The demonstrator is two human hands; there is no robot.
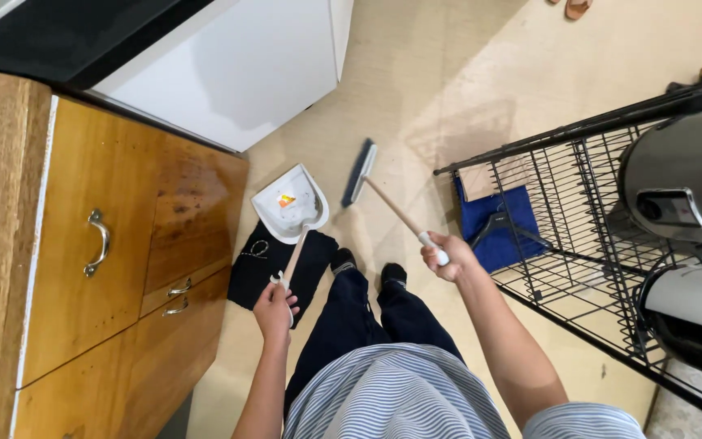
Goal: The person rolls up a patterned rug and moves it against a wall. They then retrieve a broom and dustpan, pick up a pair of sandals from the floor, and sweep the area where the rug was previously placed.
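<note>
left hand: clenched round the end of the dustpan's wooden handle; you're holding it low at your left side.
right hand: gripped on the white end of the broom handle, out ahead of your right hip.
dustpan: white, straight ahead of your left hand, long axis running directly away from you; mouth faces away. A small orange-and-white scrap sits inside it.
broom: head lies ahead and to the left of your right hand; stick slants from that hand up-left toward the pan. Bristle head on or just off the floor, can't tell which.
key relation: broom head sits just beside the pan's right edge, near but apart. Left hand is the nearer one to the pan; right hand reaches it only through the stick.
black mat: under the pan handle, ahead of your left hand.
feet: dark shoes between the two hands.
left of you: wooden cabinet with metal pulls.
right of you: black wire rack, blue cloth beneath it, steel appliance beside.
</note>
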